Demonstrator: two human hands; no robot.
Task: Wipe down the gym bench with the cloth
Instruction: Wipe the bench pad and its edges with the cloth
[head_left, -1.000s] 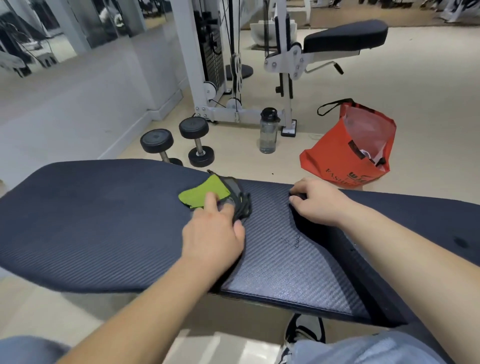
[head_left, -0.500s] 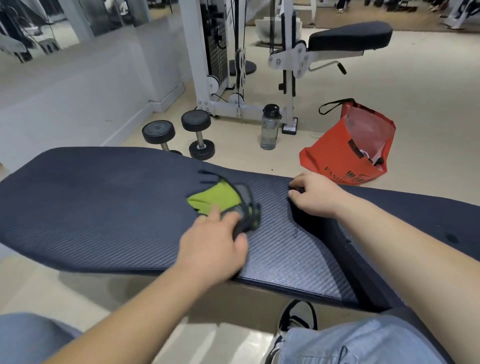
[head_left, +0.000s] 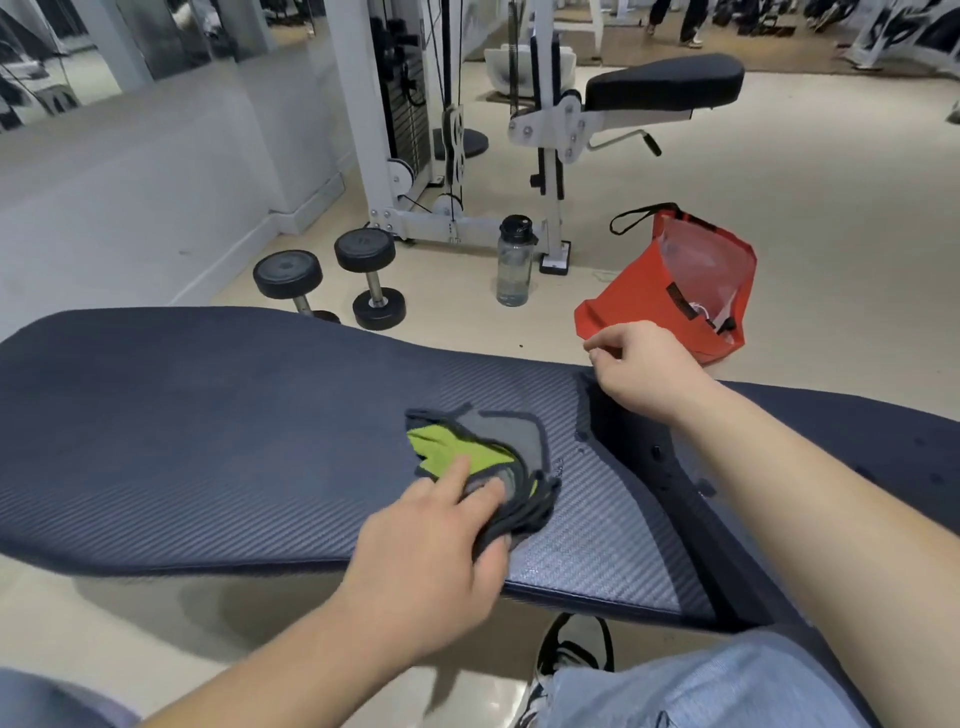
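The gym bench (head_left: 208, 441) is a long dark blue textured pad that crosses the head view, with a gap between its two pads at the right. A grey cloth with a lime-green patch (head_left: 483, 452) lies on the pad near the gap. My left hand (head_left: 441, 545) presses on the cloth's near side with its fingers laid flat over it. My right hand (head_left: 644, 364) hovers at the bench's far edge by the gap, fingers loosely curled and holding nothing. A few water drops sit on the pad beside the cloth.
On the floor beyond the bench are two black dumbbells (head_left: 363, 280), a clear water bottle (head_left: 514, 260) and an open red bag (head_left: 675, 291). A white cable machine with a black seat (head_left: 665, 88) stands behind them. My shoe (head_left: 571, 654) is under the bench's near edge.
My left hand has dragged the cloth across the pad toward the near edge. My right hand has let go of the pad's edge at the gap and lifted slightly.
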